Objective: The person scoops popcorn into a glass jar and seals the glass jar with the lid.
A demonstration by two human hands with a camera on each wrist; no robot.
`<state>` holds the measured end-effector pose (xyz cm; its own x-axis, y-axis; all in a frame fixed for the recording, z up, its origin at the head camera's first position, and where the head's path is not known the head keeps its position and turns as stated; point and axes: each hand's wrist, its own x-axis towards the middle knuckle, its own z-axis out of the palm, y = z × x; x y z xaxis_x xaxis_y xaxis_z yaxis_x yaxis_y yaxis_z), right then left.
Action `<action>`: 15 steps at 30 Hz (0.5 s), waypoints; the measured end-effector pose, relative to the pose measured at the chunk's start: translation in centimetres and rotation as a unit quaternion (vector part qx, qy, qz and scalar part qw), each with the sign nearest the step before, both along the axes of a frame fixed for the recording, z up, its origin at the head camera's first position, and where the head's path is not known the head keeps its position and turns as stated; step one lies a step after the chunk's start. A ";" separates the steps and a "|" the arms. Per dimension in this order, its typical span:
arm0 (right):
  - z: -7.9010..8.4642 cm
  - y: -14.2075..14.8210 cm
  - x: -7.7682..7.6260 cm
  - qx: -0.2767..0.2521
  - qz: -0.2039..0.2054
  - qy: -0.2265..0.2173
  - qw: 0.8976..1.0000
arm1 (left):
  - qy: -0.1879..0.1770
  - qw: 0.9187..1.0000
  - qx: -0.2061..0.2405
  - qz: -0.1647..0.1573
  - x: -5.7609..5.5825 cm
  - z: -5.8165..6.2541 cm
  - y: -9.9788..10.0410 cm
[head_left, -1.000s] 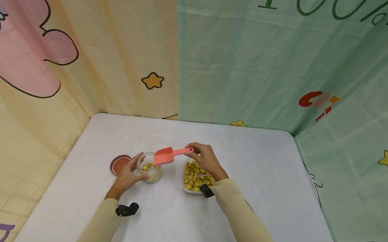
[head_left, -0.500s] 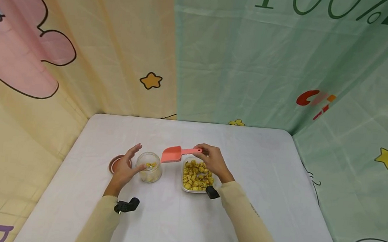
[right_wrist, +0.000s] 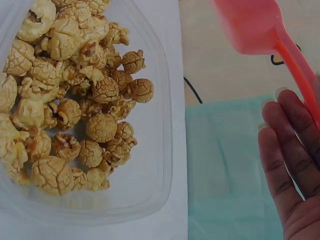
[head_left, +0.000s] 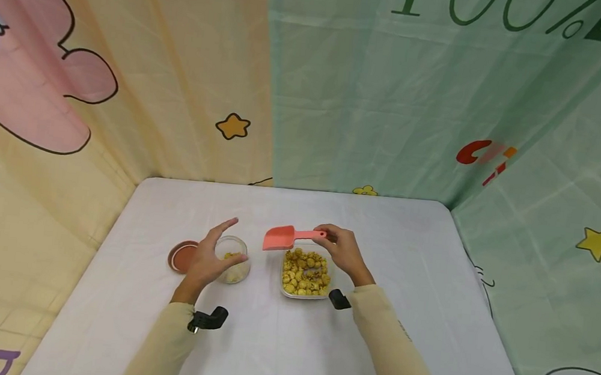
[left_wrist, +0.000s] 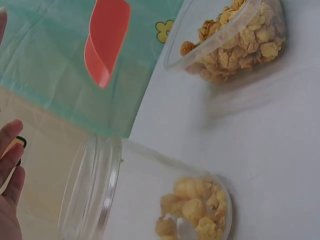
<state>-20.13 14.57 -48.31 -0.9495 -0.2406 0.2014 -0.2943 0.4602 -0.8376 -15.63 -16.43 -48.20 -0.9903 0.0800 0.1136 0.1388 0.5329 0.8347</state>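
With my right hand [head_left: 344,252] I pinch the handle end of the scoop [head_left: 280,238], its blade reaching leftward from my fingertips; I could lose its level under a load, since so little of the handle is held, and a spill would follow; my left hand [head_left: 206,263] is spread wide, thumb apart from fingers, the jar [left_wrist: 137,190] just right of its palm; a careless thumb might tip that glass, as my fingers do not grip it; the tub [head_left: 303,297], on the near side of my right fingertips, is unheld too, so a hard push could slide it.

From my head, my left thumb crosses the jar; the left wrist view shows popcorn [left_wrist: 192,207] only toward its bottom; the right wrist view shows three fingers straight, off the handle; only the head view has the lid [head_left: 183,256], beside my left hand's outer edge.
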 end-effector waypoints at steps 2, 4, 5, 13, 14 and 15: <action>0.0 0.4 0.0 -0.002 -0.004 -0.002 1.000 | -0.004 1.000 -0.005 -0.012 0.1 0.2 0.7; -0.1 0.8 0.1 -0.005 -0.007 -0.003 1.000 | 0.002 1.000 -0.003 -0.023 0.1 0.3 1.4; -0.1 1.1 0.2 -0.006 -0.009 -0.004 1.000 | 0.008 1.000 -0.003 -0.029 0.1 0.3 1.8; -0.1 2.6 0.3 -0.003 -0.018 -0.004 1.000 | 0.027 0.996 0.025 -0.079 0.3 -0.5 4.6; -0.1 2.8 0.3 0.000 -0.019 -0.005 1.000 | 0.031 0.996 0.029 -0.082 0.4 -0.6 4.9; -0.1 3.0 0.3 0.002 -0.022 -0.005 1.000 | 0.033 0.996 0.031 -0.083 0.4 -0.8 5.1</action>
